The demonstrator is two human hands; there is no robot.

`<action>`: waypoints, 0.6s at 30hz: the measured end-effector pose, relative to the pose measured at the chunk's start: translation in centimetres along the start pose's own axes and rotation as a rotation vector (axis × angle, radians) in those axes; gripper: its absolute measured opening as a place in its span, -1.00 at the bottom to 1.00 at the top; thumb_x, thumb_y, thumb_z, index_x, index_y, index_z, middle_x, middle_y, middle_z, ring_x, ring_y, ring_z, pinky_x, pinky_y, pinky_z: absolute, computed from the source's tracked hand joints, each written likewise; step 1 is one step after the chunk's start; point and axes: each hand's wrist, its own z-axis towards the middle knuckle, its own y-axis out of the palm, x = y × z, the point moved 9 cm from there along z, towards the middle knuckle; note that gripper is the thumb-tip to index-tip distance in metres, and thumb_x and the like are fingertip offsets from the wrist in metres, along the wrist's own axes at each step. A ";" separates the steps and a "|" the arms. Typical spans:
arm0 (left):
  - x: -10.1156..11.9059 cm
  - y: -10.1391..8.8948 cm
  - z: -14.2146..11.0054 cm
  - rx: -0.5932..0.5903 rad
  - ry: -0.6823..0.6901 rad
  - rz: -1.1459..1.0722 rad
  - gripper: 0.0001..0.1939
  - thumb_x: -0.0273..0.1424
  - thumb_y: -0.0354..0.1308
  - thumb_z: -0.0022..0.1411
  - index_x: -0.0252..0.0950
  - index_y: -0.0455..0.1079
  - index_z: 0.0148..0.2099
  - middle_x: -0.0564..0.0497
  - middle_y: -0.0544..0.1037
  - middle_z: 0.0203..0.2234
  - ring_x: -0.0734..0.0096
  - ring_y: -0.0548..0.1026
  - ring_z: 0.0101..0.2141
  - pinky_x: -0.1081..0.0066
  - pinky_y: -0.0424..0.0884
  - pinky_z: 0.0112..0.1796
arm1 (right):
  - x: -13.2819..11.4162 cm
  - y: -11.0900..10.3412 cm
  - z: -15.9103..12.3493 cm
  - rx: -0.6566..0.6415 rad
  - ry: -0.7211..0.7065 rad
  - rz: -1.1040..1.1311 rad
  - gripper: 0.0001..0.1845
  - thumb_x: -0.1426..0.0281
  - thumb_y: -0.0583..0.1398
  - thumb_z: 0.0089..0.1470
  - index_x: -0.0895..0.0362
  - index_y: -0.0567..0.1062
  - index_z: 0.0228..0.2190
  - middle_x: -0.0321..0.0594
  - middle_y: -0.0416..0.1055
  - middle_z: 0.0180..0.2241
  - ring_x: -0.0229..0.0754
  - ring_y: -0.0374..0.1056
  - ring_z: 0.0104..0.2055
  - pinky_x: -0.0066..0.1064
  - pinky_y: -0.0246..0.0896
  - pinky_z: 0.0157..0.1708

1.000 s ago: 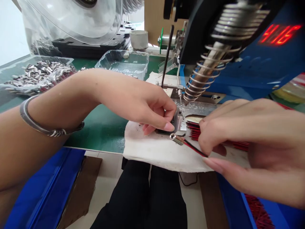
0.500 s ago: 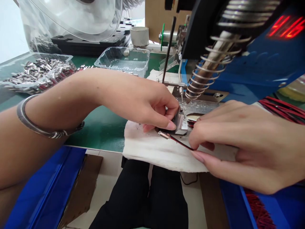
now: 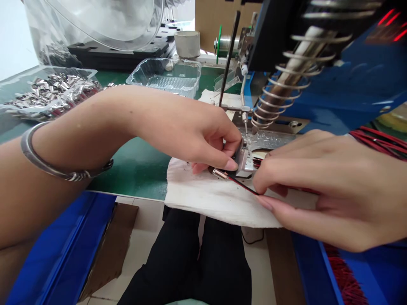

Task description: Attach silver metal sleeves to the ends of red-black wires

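1. A metal sleeve [image 3: 220, 173] on a red-and-black wire [image 3: 243, 185] sits over a white ribbed cloth [image 3: 222, 209], near the left thumb; the fingers of the right hand [image 3: 321, 186] are closed in a pinch on the wire.
2. Fingers of the left hand [image 3: 197, 131] curl against a metal block [image 3: 245, 164]; whether they grip it cannot be told.
3. A spring-wrapped rod [image 3: 282, 84] slants down behind the block, beside a thin needle [image 3: 246, 125] and a metal plate [image 3: 273, 139] strewn with shiny scraps.
4. At left, the forearm cuts in front of a clear tray heaped with metal sleeves [image 3: 55, 91]; a second clear tray [image 3: 163, 78] and a green-flanged spool [image 3: 219, 44] stand farther back.
5. More red-and-black wires [image 3: 381, 144] lie beyond the right hand.
6. The green surface [image 3: 133, 169] ends above a tiled floor [image 3: 143, 228], with blue bins [image 3: 60, 250] to either side of black-clad legs [image 3: 190, 262].
7. On the blue machine [image 3: 352, 89], a red-lit display [image 3: 392, 25] is cropped and unreadable.
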 end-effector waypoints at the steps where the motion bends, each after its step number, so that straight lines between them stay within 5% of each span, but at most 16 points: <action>1: 0.0 0.0 0.0 -0.002 0.002 -0.005 -0.65 -0.16 0.13 0.46 -0.30 0.51 -0.26 0.09 0.65 -0.43 0.45 0.54 -0.43 0.45 0.35 -0.23 | 0.0 0.0 0.0 -0.001 -0.004 -0.001 -0.82 0.50 0.14 0.28 0.13 0.51 -0.36 -0.37 0.26 -0.56 -0.30 0.16 -0.55 -0.33 -0.05 -0.52; 12: -0.6 0.0 0.2 0.004 -0.018 -0.022 -0.62 -0.10 0.16 0.44 -0.28 0.52 -0.28 0.12 0.63 -0.45 0.46 0.54 -0.42 0.46 0.35 -0.24 | 0.0 0.0 0.1 -0.009 -0.007 -0.027 -0.85 0.50 0.15 0.26 0.12 0.47 -0.37 -0.38 0.24 -0.56 -0.31 0.15 -0.55 -0.34 -0.07 -0.51; 18: 0.5 0.0 -0.1 -0.032 -0.052 0.011 -0.69 -0.25 0.13 0.51 -0.30 0.50 -0.27 0.08 0.67 -0.43 0.49 0.53 -0.42 0.49 0.25 -0.35 | -0.1 -0.1 0.2 -0.010 -0.010 -0.026 -0.84 0.52 0.14 0.24 0.13 0.49 -0.37 -0.38 0.24 -0.56 -0.30 0.13 -0.56 -0.32 -0.08 -0.52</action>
